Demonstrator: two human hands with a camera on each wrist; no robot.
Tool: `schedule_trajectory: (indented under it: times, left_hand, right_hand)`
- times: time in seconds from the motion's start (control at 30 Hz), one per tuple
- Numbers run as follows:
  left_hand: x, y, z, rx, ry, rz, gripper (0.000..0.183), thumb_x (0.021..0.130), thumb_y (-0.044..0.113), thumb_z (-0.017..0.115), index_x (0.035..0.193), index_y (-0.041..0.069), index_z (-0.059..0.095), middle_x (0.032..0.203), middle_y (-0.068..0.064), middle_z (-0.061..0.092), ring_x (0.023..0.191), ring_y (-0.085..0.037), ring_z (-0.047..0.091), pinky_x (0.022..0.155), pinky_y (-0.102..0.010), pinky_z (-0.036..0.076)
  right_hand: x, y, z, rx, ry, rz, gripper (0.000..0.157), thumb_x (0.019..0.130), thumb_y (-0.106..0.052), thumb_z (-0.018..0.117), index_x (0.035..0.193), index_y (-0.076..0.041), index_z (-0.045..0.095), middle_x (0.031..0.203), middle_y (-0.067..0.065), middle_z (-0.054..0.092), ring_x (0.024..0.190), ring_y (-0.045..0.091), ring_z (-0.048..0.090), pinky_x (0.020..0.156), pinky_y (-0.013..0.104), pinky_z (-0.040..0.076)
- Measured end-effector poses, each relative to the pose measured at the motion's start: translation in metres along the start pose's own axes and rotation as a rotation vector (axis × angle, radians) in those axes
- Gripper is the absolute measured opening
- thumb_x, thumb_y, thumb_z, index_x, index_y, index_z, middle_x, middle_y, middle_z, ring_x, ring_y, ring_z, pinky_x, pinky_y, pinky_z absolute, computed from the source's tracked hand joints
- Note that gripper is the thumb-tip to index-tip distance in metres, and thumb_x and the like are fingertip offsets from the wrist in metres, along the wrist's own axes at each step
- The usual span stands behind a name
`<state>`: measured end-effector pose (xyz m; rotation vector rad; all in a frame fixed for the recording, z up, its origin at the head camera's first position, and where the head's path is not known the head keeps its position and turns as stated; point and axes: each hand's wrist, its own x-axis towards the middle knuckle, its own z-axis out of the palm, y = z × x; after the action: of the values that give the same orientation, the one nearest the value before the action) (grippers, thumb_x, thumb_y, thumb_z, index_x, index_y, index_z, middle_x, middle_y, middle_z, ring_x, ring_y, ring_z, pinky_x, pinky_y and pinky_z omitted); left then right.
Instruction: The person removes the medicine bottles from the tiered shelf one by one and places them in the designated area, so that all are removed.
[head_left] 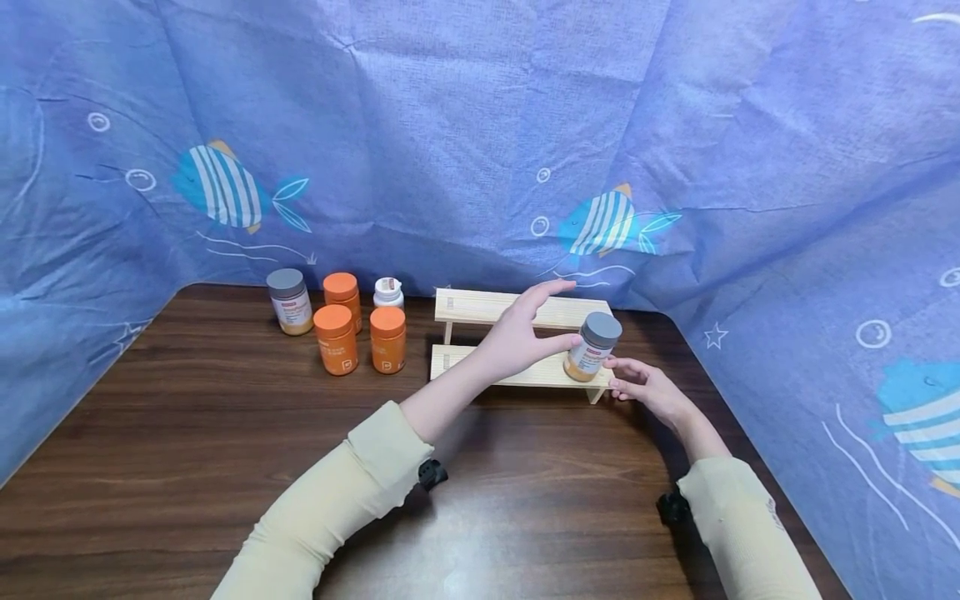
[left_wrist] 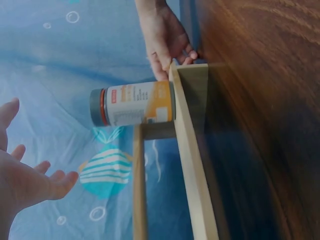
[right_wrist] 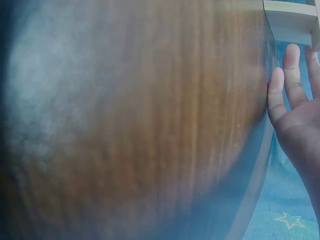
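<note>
In the head view, a supplement jar (head_left: 588, 358) with a grey lid and white-and-orange label stands upright at the right end of the lower board of a two-tier wooden shelf (head_left: 517, 377). My left hand (head_left: 517, 340) reaches over the shelf with fingers spread. The left wrist view shows a gap between that hand (left_wrist: 32, 177) and the jar (left_wrist: 132, 104). My right hand (head_left: 651, 390) is at the shelf's right end, fingertips right at the board's edge beside the jar. In the right wrist view its fingers (right_wrist: 295, 75) are extended near the shelf's end.
On the table's left stand another grey-lidded jar (head_left: 291, 302), orange jars (head_left: 336, 342) and a white bottle (head_left: 388, 293). A blue cloth with fish (head_left: 450, 125) hangs behind the brown wooden table (head_left: 187, 433) and along its sides.
</note>
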<state>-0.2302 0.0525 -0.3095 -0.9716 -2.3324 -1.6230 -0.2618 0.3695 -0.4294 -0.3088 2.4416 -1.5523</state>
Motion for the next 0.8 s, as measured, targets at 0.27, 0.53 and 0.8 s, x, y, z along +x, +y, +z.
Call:
schedule_trajectory:
  times: [0.27, 0.53, 0.8]
  left_hand:
    - [0.011, -0.01, 0.021, 0.01, -0.011, -0.016, 0.067, 0.082, 0.033, 0.074, 0.141, 0.023, 0.042, 0.143, 0.007, 0.044, 0.135, -0.011, 0.034, 0.11, -0.038, 0.031]
    - [0.019, -0.022, 0.039, 0.038, -0.039, -0.023, 0.065, 0.083, 0.028, 0.073, 0.14, 0.019, 0.044, 0.142, 0.003, 0.046, 0.134, -0.012, 0.037, 0.109, -0.035, 0.032]
    - [0.026, -0.03, 0.055, 0.017, -0.048, -0.006, 0.063, 0.084, 0.03, 0.072, 0.139, 0.018, 0.045, 0.142, 0.003, 0.047, 0.134, -0.009, 0.037, 0.11, -0.031, 0.03]
  right_hand:
    - [-0.001, 0.002, -0.001, -0.007, 0.0, -0.022, 0.045, 0.092, -0.018, 0.062, 0.129, 0.003, 0.048, 0.104, -0.007, 0.061, 0.081, 0.011, 0.063, 0.072, 0.024, 0.054]
    - [-0.002, 0.001, 0.0, 0.002, 0.007, -0.013, 0.043, 0.092, -0.017, 0.063, 0.128, 0.002, 0.049, 0.108, -0.007, 0.06, 0.081, 0.011, 0.063, 0.072, 0.024, 0.054]
    - [-0.002, 0.002, 0.001, 0.006, 0.004, -0.023, 0.043, 0.091, -0.018, 0.063, 0.128, 0.001, 0.05, 0.107, -0.007, 0.061, 0.082, 0.011, 0.063, 0.073, 0.024, 0.054]
